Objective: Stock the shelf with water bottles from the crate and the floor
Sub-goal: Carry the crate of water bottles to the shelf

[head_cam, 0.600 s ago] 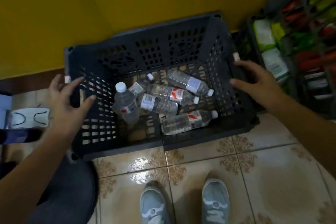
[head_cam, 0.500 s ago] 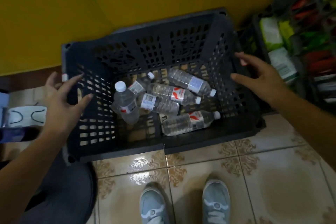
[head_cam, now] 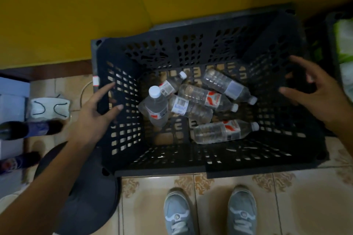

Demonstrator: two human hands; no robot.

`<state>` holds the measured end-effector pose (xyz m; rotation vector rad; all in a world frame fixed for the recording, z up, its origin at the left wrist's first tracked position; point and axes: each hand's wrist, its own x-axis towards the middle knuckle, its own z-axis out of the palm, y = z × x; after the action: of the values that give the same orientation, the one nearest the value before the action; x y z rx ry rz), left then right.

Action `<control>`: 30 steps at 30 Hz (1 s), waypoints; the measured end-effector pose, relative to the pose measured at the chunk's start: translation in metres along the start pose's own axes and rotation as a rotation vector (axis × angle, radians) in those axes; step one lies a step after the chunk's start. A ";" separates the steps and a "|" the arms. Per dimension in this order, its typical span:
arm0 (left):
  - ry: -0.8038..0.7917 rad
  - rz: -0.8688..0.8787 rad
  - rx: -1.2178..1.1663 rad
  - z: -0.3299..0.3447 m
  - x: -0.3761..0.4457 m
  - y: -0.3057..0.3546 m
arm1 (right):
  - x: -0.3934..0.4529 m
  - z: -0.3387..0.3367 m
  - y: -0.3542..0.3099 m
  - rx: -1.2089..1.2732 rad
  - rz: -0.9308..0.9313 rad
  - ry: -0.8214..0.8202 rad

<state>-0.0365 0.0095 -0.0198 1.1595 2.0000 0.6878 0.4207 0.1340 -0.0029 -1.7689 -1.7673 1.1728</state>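
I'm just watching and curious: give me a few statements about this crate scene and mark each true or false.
1. The black crate holds several water bottles. True.
2. The left hand grips a bottle. False: it is empty, fingers spread at the crate's left wall.
3. The right hand is open near the crate's right wall. True.
4. Every bottle lies flat. False: one with a white cap stands tilted up.
5. The crate sits on a table. False: it sits on the tiled floor, by the grey shoes.

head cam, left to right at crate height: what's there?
white face mask on the floor → left hand → black perforated plastic crate → upright clear water bottle with white cap → right hand
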 end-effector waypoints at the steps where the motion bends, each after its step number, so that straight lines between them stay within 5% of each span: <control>1: -0.005 -0.013 -0.025 -0.001 0.000 0.000 | 0.000 -0.001 0.005 0.003 -0.002 -0.011; 14: 0.013 -0.127 -0.113 -0.023 -0.064 0.030 | -0.037 -0.011 -0.028 -0.124 0.051 -0.073; 30: 0.287 -0.352 -0.157 -0.193 -0.355 0.159 | -0.177 -0.145 -0.246 -0.084 -0.092 -0.459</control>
<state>0.0123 -0.2509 0.3249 0.6203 2.2641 0.8436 0.4000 0.0422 0.3191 -1.5244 -2.1522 1.5794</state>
